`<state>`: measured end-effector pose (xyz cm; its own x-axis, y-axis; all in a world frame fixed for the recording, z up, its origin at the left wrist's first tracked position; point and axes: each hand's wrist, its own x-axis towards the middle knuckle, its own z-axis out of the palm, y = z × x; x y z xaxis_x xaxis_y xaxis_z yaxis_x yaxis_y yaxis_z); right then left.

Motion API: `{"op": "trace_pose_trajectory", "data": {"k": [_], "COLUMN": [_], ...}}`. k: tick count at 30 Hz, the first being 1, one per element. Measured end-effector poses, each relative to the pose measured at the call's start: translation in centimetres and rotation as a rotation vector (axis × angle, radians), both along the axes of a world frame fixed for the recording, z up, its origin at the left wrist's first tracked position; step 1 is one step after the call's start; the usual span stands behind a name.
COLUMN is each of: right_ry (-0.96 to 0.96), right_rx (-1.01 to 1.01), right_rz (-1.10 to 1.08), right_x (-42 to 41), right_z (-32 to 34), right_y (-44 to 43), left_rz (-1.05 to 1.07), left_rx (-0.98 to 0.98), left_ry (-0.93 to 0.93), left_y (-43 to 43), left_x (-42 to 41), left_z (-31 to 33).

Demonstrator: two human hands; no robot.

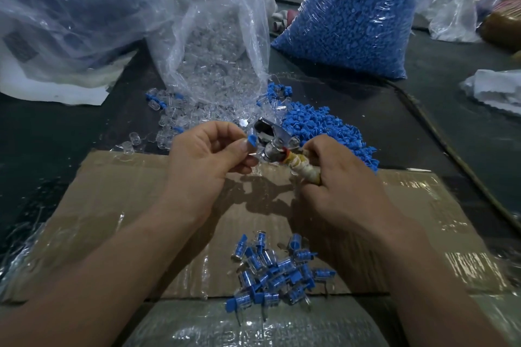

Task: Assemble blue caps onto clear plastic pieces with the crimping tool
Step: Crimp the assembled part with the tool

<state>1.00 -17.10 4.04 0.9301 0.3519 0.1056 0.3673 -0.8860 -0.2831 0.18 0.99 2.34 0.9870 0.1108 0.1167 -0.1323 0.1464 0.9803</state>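
Observation:
My left hand (208, 155) pinches a clear plastic piece with a blue cap (251, 140) between thumb and fingers, right at the jaws of the metal crimping tool (272, 139). My right hand (335, 175) grips the tool's tape-wrapped handles (303, 167). A pile of loose blue caps (318, 124) lies just beyond the tool. Loose clear pieces (169, 121) spill from an open clear bag (214, 45). A heap of assembled pieces (276, 270) rests on the cardboard sheet (118, 205) below my hands.
A large bag of blue caps (358, 17) stands at the back right. Another big plastic bag (70, 8) fills the back left. White crumpled plastic (496, 87) lies at the right edge, on the dark table (42, 135).

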Motion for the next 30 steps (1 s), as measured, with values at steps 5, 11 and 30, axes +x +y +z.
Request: {"op": "trace_pose_trajectory", "data": {"k": [5,11,30], "right_ry": [0.028,0.013,0.067], "right_rx": [0.02,0.016,0.037], "right_rz": [0.028,0.041,0.017], "right_x": [0.1,0.23,0.19], "right_z": [-0.21,-0.48,-0.35], "right_y": [0.0,0.0,0.74], "left_rz": [0.012,0.017,0.099], "left_rx": [0.04,0.081,0.221], "left_ry": [-0.006,-0.021,-0.03], "left_y": [-0.08,-0.22,-0.72], "left_x": [-0.15,-0.36,-0.84], "left_z": [0.12,0.36,0.72]}}
